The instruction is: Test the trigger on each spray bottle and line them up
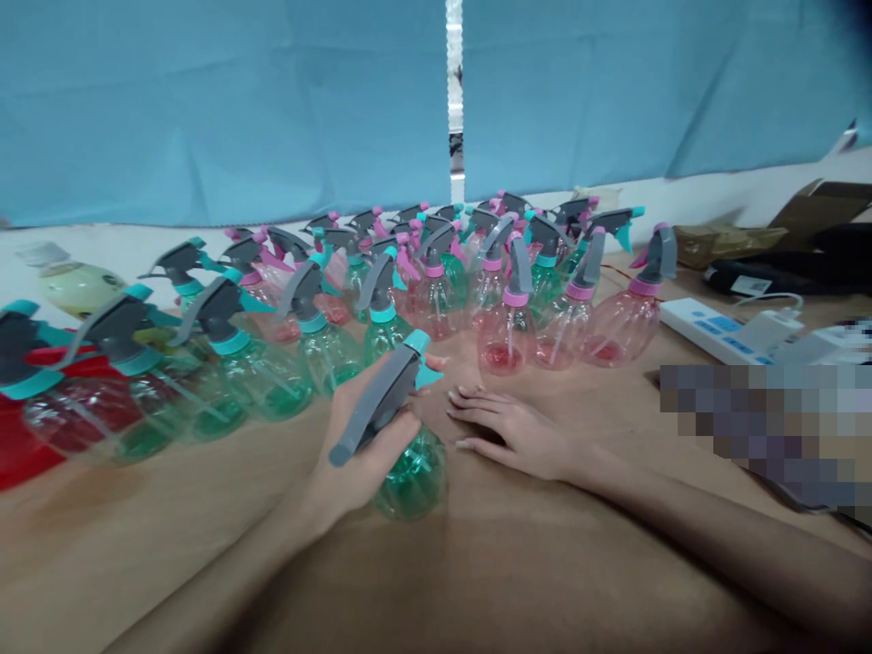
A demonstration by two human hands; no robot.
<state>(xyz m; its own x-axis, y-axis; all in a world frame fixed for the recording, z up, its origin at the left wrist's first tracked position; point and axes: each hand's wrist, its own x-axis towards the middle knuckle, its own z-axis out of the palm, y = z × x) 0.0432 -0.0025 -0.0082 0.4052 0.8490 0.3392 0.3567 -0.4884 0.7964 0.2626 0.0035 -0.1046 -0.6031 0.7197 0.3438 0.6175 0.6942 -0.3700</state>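
Note:
My left hand (368, 445) is wrapped round the neck of a green spray bottle (412, 477) with a grey and turquoise trigger head. The bottle stands upright or nearly so on the tan table (545, 563); its neck is hidden by my fingers. To its right, my right hand (514, 431) rests palm down on the table, fingers stretched out and holding nothing. Just beyond that hand stands a pink spray bottle (505, 341). Behind my left hand is another green spray bottle (388, 331), with a green spray bottle (265, 368) further left.
Several more pink and green spray bottles crowd the back of the table. A red object (34, 445) and a pale yellow bottle (78, 286) are at the left. On the right lie a white power strip (705, 327) with plugs and a black item (783, 272). A blue sheet (238, 109) hangs behind.

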